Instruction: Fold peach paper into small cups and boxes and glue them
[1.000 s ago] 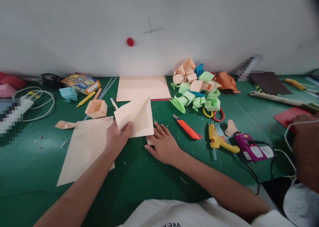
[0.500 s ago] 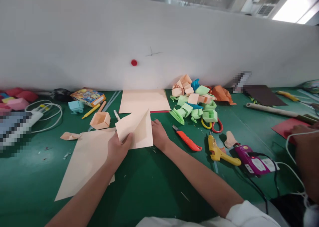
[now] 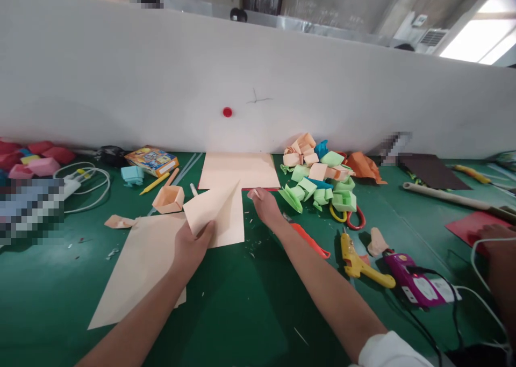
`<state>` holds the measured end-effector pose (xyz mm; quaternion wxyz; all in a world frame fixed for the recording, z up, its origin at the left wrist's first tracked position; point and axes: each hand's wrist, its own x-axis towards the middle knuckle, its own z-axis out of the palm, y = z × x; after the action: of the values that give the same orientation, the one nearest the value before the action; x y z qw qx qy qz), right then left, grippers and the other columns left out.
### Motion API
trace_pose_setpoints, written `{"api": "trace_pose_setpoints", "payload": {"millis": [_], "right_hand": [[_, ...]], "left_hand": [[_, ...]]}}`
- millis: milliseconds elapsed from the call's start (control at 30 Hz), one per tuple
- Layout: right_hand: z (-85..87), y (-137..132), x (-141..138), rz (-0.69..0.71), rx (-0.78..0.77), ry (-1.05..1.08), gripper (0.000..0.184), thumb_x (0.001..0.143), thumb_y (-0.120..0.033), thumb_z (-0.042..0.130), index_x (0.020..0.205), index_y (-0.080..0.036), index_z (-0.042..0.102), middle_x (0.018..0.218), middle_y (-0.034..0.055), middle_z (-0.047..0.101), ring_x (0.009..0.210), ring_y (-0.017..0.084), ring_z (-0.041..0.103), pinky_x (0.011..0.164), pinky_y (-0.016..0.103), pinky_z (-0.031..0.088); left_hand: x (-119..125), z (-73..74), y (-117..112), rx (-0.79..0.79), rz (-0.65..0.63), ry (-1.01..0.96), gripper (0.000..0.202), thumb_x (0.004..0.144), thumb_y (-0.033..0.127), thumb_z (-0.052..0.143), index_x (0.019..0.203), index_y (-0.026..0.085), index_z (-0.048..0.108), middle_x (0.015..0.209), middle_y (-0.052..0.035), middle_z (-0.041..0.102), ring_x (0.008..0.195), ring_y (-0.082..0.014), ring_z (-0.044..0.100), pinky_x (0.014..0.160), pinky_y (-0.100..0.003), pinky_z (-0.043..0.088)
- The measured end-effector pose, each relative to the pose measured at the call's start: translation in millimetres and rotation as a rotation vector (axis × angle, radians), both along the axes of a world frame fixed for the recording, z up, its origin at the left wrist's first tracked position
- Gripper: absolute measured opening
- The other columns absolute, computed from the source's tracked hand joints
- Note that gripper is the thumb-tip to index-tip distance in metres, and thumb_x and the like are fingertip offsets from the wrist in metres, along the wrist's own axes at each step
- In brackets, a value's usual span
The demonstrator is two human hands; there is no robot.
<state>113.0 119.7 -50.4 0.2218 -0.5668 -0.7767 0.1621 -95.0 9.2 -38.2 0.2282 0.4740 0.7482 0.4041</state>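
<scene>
Peach paper lies all over the middle of our green table; at the far left, red and pink folded pieces run out of view, and pixelation masks whatever sits in front of them. Next comes a small open box, then a large flat sheet, partly covered by our left forearm. Our left hand pinches a folded sheet, thumb on top and fingers out of sight beneath; the sheet is held above the table in front of us, one flap lifted. We judge the step in hand to be folding or readying this sheet, and the next move would call for a steady left grip while the flap is lined up and creased. Just right of the sheet, our right hand has its fingers curled close together; something pale shows at the tips, but we cannot tell whether it is pinched there. The right wrist hides part of the orange cutter. Farther right, the heap of folded paper overlaps too much to count, and at the edge another person's hand is dim and cut off.
</scene>
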Motion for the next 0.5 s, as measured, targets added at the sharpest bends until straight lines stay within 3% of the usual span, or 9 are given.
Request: {"api": "trace_pose_setpoints", "payload": {"millis": [100, 200, 300, 367, 433, 500], "right_hand": [[30.0, 21.4, 10.9, -0.096, 0.035, -0.017, 0.056, 0.107, -0.052, 0.03, 0.089, -0.017, 0.069, 0.077, 0.0036, 0.07, 0.071, 0.018, 0.065, 0.063, 0.029, 0.05], [77.6, 70.2, 29.6, -0.177, 0.106, -0.065, 0.066, 0.106, -0.058, 0.021, 0.082, -0.017, 0.068, 0.073, 0.0061, 0.068, 0.073, 0.021, 0.066, 0.066, 0.03, 0.046], [125.9, 137.3, 53.4, -0.254, 0.183, -0.147, 0.059, 0.107, -0.048, 0.023, 0.092, -0.014, 0.069, 0.088, 0.0142, 0.071, 0.09, 0.027, 0.067, 0.079, 0.036, 0.047], [147.1, 178.7, 67.9, -0.293, 0.215, -0.208, 0.048, 0.107, -0.039, 0.029, 0.109, -0.01, 0.067, 0.103, 0.0199, 0.071, 0.104, 0.032, 0.065, 0.087, 0.041, 0.046], [155.0, 208.7, 79.2, -0.311, 0.212, -0.27, 0.043, 0.106, -0.035, 0.036, 0.124, -0.005, 0.06, 0.108, 0.0239, 0.069, 0.109, 0.036, 0.064, 0.09, 0.046, 0.045], [151.8, 224.7, 87.5, -0.294, 0.218, -0.324, 0.045, 0.106, -0.033, 0.037, 0.134, -0.002, 0.053, 0.113, 0.0268, 0.067, 0.113, 0.038, 0.063, 0.092, 0.051, 0.045]], "left_hand": [[-2.0, 0.1, 2.0, -0.016, 0.038, -0.028, 0.047, 0.078, 0.048, 0.064, 0.111, 0.015, 0.07, 0.108, -0.0156, 0.078, 0.103, -0.0362, 0.072, 0.083, -0.044, 0.06], [-3.8, -0.2, 5.2, -0.043, 0.057, -0.053, 0.048, 0.078, 0.048, 0.065, 0.111, 0.015, 0.07, 0.108, -0.0161, 0.078, 0.102, -0.0366, 0.072, 0.083, -0.045, 0.061], [-6.1, -1.0, 8.0, -0.066, 0.064, -0.068, 0.05, 0.078, 0.049, 0.065, 0.114, 0.014, 0.069, 0.109, -0.0165, 0.077, 0.101, -0.0368, 0.073, 0.082, -0.046, 0.062], [-7.7, -2.2, 9.0, -0.08, 0.064, -0.071, 0.051, 0.077, 0.05, 0.065, 0.113, 0.014, 0.07, 0.109, -0.0166, 0.077, 0.1, -0.037, 0.073, 0.081, -0.047, 0.062], [-8.7, -3.7, 9.1, -0.098, 0.066, -0.07, 0.052, 0.077, 0.051, 0.065, 0.112, 0.014, 0.07, 0.108, -0.0171, 0.077, 0.098, -0.0375, 0.073, 0.078, -0.047, 0.062], [-8.7, -4.7, 8.6, -0.112, 0.063, -0.067, 0.053, 0.076, 0.052, 0.065, 0.113, 0.014, 0.069, 0.109, -0.0173, 0.077, 0.098, -0.0377, 0.073, 0.078, -0.047, 0.063]]}}
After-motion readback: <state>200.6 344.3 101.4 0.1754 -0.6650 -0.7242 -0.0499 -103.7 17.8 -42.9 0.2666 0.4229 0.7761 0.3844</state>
